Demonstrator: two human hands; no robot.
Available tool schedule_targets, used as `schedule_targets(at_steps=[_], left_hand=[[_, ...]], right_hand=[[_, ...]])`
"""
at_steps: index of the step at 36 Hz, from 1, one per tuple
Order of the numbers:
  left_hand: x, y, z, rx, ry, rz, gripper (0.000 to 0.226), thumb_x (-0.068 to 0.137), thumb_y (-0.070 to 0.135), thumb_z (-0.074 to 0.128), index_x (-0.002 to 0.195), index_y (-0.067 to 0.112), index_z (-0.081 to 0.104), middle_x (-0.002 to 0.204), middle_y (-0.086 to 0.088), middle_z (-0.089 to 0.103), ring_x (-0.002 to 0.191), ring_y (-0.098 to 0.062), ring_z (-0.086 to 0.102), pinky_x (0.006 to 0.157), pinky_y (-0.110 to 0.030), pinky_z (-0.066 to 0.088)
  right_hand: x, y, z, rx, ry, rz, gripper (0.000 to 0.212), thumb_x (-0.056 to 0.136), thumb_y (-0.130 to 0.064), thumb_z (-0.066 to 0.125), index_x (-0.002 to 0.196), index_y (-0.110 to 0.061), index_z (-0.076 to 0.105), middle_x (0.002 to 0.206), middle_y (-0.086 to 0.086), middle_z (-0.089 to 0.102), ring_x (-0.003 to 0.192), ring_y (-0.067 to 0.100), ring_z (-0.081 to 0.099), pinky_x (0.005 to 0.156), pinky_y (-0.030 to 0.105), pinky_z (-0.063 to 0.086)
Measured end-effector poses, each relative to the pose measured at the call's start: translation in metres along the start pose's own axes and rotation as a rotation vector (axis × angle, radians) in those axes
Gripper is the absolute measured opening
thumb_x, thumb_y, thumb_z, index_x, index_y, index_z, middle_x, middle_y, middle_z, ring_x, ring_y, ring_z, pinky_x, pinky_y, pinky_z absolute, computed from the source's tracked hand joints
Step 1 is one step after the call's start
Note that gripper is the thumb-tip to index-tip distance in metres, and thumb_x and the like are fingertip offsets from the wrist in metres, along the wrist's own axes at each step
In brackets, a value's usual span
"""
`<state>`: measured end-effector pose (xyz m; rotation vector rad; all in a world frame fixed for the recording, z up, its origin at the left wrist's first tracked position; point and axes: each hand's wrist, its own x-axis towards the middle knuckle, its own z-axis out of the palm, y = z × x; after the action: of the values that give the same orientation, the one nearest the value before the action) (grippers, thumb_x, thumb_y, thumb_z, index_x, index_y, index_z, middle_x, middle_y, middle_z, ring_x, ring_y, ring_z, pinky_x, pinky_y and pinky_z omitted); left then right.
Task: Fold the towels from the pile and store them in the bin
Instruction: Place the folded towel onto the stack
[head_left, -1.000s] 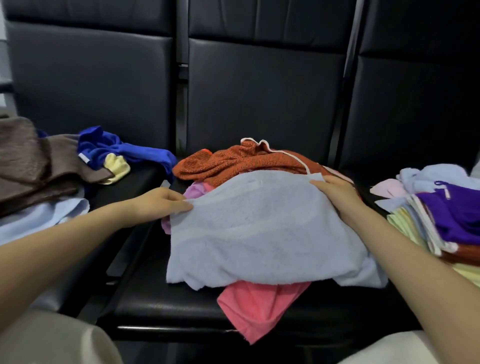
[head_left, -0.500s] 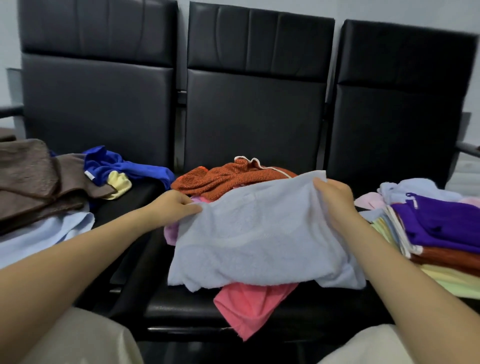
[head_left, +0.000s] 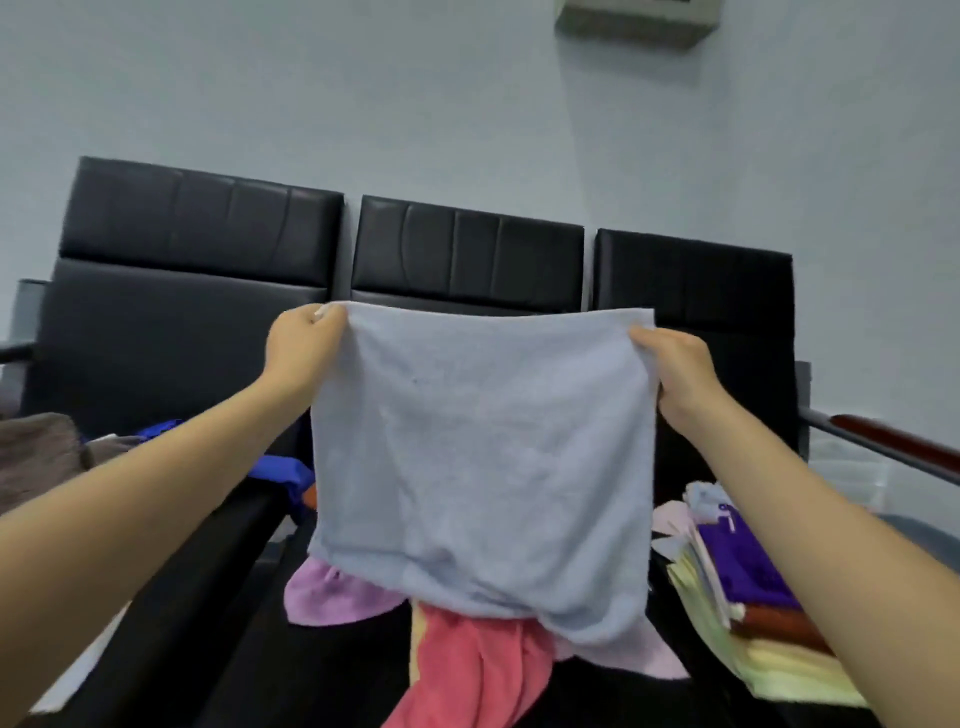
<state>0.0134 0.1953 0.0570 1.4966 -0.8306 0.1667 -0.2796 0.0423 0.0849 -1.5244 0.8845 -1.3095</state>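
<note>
left hand (head_left: 304, 345): raised, pinching the top left corner of the blue towel (head_left: 480, 457), fingers curled round the hem.
right hand (head_left: 675, 366): raised level with the left, gripping the top right edge of the blue towel, thumb on the near face.
blue towel: pale blue, held up spread between both hands, top edge nearly straight, hanging flat in front of the middle seat; bottom edge bunched and touching the pile below.
pile (head_left: 467, 670): on the middle seat under the blue towel; pink towel (head_left: 472, 675) spilling toward the near edge, lilac towel (head_left: 332, 595) at its left, mostly hidden behind the hanging cloth.
stack (head_left: 753, 613): on the right seat, folded towels laid one on another; purple on top, rust-red below it, pale yellow at the bottom, light blue and pale pink pieces at the far end.
left seat: brown cloth (head_left: 36, 457) at the far left, royal blue cloth (head_left: 280, 470) just beside the middle seat, partly hidden by the left forearm.
bench (head_left: 467, 249): three black padded seats in a row, backs against a pale wall (head_left: 363, 93); armrest (head_left: 898, 444) with a reddish top at the right end.
bin: cannot tell where; a pale translucent shape (head_left: 852, 480) beyond the right seat, too unclear to name.
wall unit (head_left: 636, 18): boxy, high on the wall, cut off by the top edge.
</note>
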Motion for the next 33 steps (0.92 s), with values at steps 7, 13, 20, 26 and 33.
schedule_targets(at_steps=[7, 13, 20, 26, 33], left_hand=[[0.02, 0.072, -0.016, -0.249, 0.114, -0.123, 0.03, 0.09, 0.025, 0.04, 0.063, 0.018, 0.027, 0.065, 0.001, 0.025, 0.061, -0.012, 0.021, 0.056, -0.031, 0.018], [0.035, 0.091, -0.03, -0.424, 0.012, -0.282, 0.016, 0.086, 0.029, 0.047, 0.092, 0.018, 0.057, 0.081, 0.004, 0.049, 0.072, -0.011, 0.044, 0.062, -0.027, 0.034], [0.044, 0.069, -0.03, -0.357, -0.157, -0.392, 0.014, 0.083, 0.024, 0.048, 0.089, 0.015, 0.057, 0.085, 0.0, 0.052, 0.07, -0.014, 0.048, 0.061, -0.026, 0.039], [0.04, 0.017, -0.011, -0.03, -0.286, -0.39, 0.019, 0.089, 0.024, 0.054, 0.085, 0.007, 0.06, 0.093, -0.014, 0.062, 0.076, -0.025, 0.058, 0.073, -0.034, 0.049], [0.025, -0.048, 0.012, 0.408, -0.524, -0.218, 0.025, 0.096, 0.024, 0.054, 0.11, 0.008, 0.067, 0.105, -0.009, 0.064, 0.091, -0.021, 0.059, 0.07, -0.027, 0.047]], right_hand=[[0.003, -0.061, 0.001, 0.194, -0.036, -0.042, 0.014, 0.086, -0.011, 0.062, 0.096, -0.005, 0.07, 0.095, 0.011, 0.068, 0.087, 0.023, 0.065, 0.079, 0.033, 0.052], [0.003, -0.077, 0.0, 0.302, -0.118, 0.033, 0.016, 0.087, -0.01, 0.054, 0.095, -0.009, 0.068, 0.093, 0.006, 0.072, 0.086, 0.019, 0.069, 0.067, 0.027, 0.053], [0.008, -0.054, 0.004, 0.288, -0.154, 0.15, 0.013, 0.09, -0.007, 0.049, 0.095, -0.008, 0.061, 0.095, 0.009, 0.063, 0.084, 0.02, 0.062, 0.072, 0.03, 0.053], [0.035, 0.009, 0.008, 0.015, -0.136, 0.252, 0.029, 0.086, -0.015, 0.057, 0.113, -0.005, 0.059, 0.106, 0.014, 0.064, 0.091, 0.027, 0.062, 0.075, 0.036, 0.053], [0.058, 0.097, 0.014, -0.522, -0.189, 0.29, 0.01, 0.089, -0.02, 0.06, 0.085, -0.011, 0.059, 0.073, 0.007, 0.049, 0.063, 0.017, 0.043, 0.051, 0.027, 0.031]])
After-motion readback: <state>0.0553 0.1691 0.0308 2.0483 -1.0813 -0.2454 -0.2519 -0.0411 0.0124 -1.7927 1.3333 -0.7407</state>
